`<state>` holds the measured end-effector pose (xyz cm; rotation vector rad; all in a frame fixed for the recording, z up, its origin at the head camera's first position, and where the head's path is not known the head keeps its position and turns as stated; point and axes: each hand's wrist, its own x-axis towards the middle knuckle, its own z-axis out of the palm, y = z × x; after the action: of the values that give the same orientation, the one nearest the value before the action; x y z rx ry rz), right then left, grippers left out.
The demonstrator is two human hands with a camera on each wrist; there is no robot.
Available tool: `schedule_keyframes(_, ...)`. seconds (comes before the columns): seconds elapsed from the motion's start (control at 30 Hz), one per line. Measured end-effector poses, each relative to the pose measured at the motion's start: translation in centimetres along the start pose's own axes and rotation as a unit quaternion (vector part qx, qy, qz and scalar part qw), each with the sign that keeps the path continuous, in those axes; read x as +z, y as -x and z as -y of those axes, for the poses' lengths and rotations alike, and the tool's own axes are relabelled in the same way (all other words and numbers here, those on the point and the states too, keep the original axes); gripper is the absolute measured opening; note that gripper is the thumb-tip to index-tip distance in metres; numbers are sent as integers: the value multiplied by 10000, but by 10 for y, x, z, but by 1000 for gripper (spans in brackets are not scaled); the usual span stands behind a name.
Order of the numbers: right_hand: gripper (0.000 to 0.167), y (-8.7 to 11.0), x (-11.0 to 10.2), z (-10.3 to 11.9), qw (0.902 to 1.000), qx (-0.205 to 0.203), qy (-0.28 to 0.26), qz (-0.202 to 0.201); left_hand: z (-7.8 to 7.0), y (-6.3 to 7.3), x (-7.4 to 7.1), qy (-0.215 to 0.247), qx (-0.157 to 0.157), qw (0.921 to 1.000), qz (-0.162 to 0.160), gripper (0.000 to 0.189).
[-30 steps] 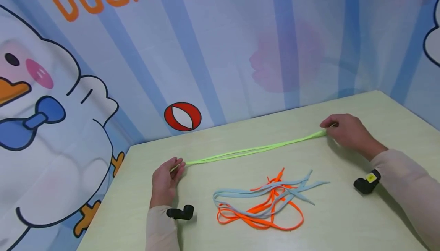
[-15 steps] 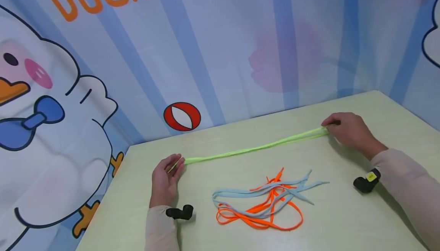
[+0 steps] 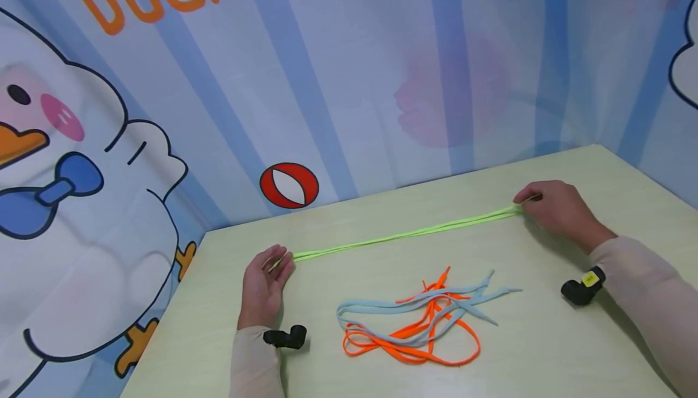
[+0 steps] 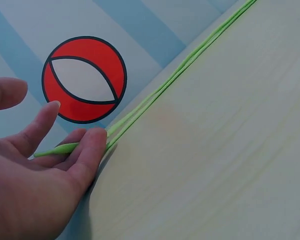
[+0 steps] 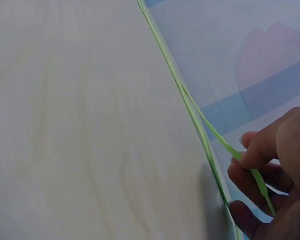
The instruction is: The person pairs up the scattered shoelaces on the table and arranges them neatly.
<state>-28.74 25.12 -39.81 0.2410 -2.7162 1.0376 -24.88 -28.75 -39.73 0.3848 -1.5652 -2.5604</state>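
Note:
A neon green flat shoelace (image 3: pixel 420 232), doubled into several strands, stretches between both hands above the table. My left hand (image 3: pixel 264 286) holds its left end, which runs between the fingers; in the left wrist view the thumb and one finger stand apart from the green strands (image 4: pixel 160 89). At the other end my right hand (image 3: pixel 558 210) pinches the lace. The right wrist view shows one strand (image 5: pixel 220 140) between thumb and fingers, while other strands pass lower beside the hand. Nearer the person, an orange shoelace (image 3: pixel 392 346) and a light blue shoelace (image 3: pixel 376 309) lie tangled together.
The pale wooden table (image 3: pixel 545 349) meets a printed blue-striped curtain (image 3: pixel 371 113) along its back edge. Black wrist cameras (image 3: pixel 286 337) sit on both sleeves, close to the tabletop.
The green strands have shifted slightly: near the right hand they spread apart half a second ago and now run closer together. Both hands have moved only a little. The other laces stay put.

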Motion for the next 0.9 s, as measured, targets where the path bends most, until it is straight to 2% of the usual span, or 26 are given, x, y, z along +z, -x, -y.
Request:
schedule_keyframes(0.17, 23, -1, -1, -4, 9999, 52, 6, 124, -1, -1, 0, -139, -23, 9999, -65, 41)
schedule_keyframes(0.33, 23, -1, 0, -6, 9999, 61, 48, 68, -2, 1, 0, -284, -34, 9994, -173, 49)
schedule_keyframes(0.6, 29, 1, -2, -6, 9997, 158, 157, -99, -4, 6, 0, -127, 81, 9990, -423, 47)
schedule_keyframes(0.7, 30, 3, -3, -4, 9996, 148, 144, -175, -6, 8, 0, -143, 152, 9983, -539, 48)
schedule_keyframes(0.9, 31, 4, -2, 6, 9995, 275, -74, -150, -9, 10, 2, 1, 509, 9957, -778, 45)
